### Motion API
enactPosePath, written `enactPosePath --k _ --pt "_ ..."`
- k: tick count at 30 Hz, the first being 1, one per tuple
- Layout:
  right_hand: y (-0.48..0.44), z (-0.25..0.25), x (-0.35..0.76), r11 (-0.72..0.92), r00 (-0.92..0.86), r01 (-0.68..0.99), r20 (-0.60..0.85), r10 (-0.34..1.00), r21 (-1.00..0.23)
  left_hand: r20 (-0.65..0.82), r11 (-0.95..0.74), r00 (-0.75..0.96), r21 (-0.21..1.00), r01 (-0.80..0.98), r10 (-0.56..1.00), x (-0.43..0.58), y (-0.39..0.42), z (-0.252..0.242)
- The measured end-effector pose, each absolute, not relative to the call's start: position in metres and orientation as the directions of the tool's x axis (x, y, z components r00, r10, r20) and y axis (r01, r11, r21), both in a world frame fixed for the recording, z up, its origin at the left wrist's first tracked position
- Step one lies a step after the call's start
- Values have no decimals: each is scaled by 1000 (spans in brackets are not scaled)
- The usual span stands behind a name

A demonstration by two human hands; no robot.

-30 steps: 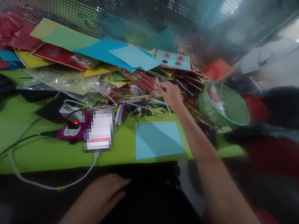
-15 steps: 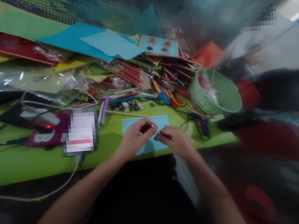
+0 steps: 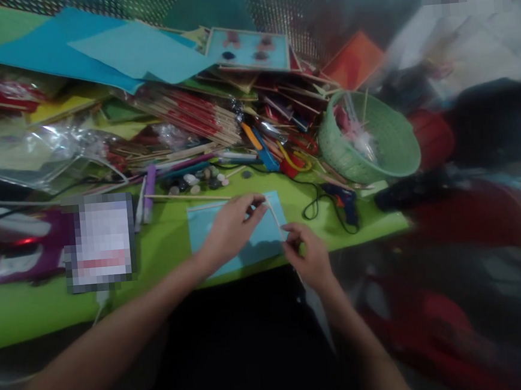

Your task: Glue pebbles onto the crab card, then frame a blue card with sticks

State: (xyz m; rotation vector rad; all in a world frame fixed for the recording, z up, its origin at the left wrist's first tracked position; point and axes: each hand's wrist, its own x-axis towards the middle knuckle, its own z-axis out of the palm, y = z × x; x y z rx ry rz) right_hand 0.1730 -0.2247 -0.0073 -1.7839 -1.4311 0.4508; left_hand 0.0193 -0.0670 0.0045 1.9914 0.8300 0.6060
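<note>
A light blue sheet of paper (image 3: 264, 237) lies at the table's front edge, a thin pale stick along its top edge. Along its right side runs a second thin wooden stick (image 3: 274, 215), slanting toward me. My left hand (image 3: 231, 227) pinches this stick's far end at the sheet's upper right corner. Lower down, the fingers of my right hand (image 3: 309, 252) are closed on the same stick, whose near end sticks out past the table edge. Whether the stick touches the paper all along, I cannot tell. Another wooden stick (image 3: 183, 197) lies just behind the sheet.
A glue gun (image 3: 345, 203) lies to the right, before a green basket (image 3: 400, 142). Behind are pebbles (image 3: 191, 181), a cutter knife (image 3: 259, 147), and piled sticks and coloured paper. A phone (image 3: 102, 240) and a purple power strip (image 3: 30, 249) occupy the left.
My hands have moved apart, the right one toward me along the stick, so more of it shows. It now lies along the sheet's right side. The view has shifted slightly.
</note>
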Motion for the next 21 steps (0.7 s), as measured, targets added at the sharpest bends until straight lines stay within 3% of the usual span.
enactPosePath --k 4,9,13,21 --pt "-226 -13 188 -87 356 649 200 913 -756 186 -713 784 575 402 592 12 -71 -6" --pt "-224 -22 193 -108 359 615 156 920 -781 147 -836 866 379 397 478 6 -75 -21" --pt "-224 -24 193 -122 340 636 135 931 -762 92 -850 877 313 424 471 6 -75 -24" --pt "-227 -30 196 -108 331 668 165 929 -736 52 -846 881 309 434 471 6 -70 -22"
